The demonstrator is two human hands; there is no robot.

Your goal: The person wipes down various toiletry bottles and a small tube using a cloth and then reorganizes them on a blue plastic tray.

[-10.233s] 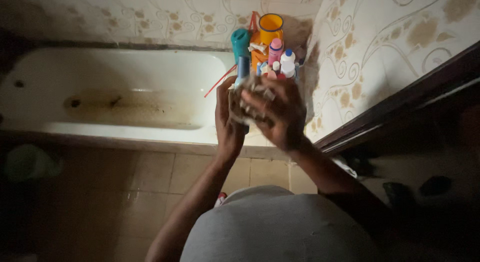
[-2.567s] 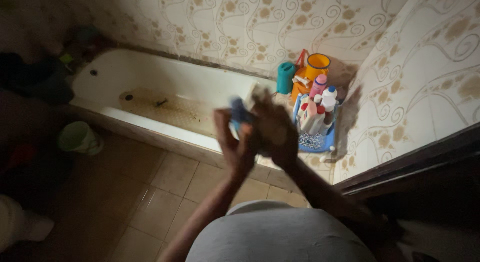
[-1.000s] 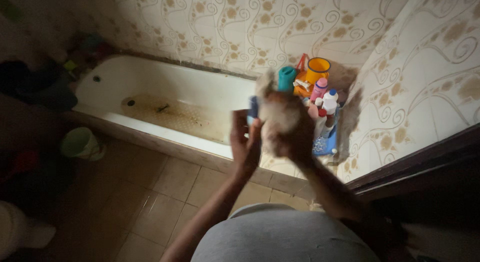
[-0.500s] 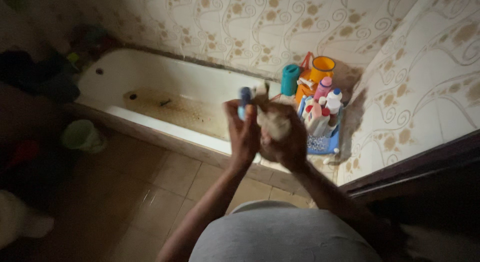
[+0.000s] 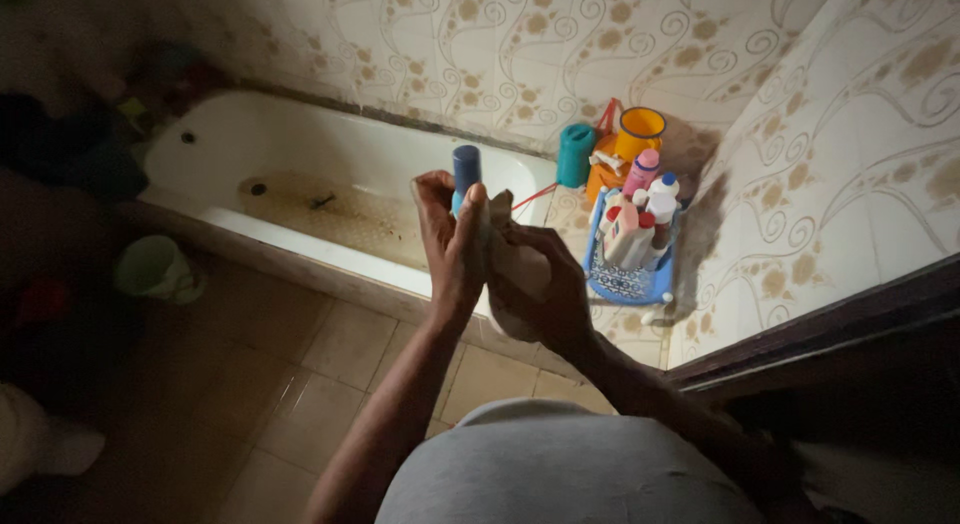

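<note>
Wrapped around the lower body of a dark-capped blue bottle (image 5: 465, 174), the left hand (image 5: 452, 249) holds it upright, fingers closed on it so that only the cap and shoulder stand clear above the thumb. Just beside it, the right hand (image 5: 535, 289) is closed on a pale crumpled cloth (image 5: 503, 212), which is pressed against the side of the bottle where the two hands meet.

Half a second ago the cloth was bunched up high, level with the cap, and a second ago it was a blur in front of the bottle. Now the cloth sits lower and the cap shows fully, so the wiping stroke seems to have passed down from the top to the body; the grip of the left hand has stayed closed throughout.

Both hands hang in the air over the near edge of a white bathtub (image 5: 300, 154), whose floor is stained brown. To the right, on the tiled ledge at the corner, a blue basket (image 5: 628, 282) stands packed with bottles, among them a white bottle (image 5: 660, 199) and a pink-capped one (image 5: 642, 169). Behind it stand a teal container (image 5: 574, 155) and a yellow cup (image 5: 640, 132). A pale green cup (image 5: 150, 269) sits on the tiled floor to the left.
</note>
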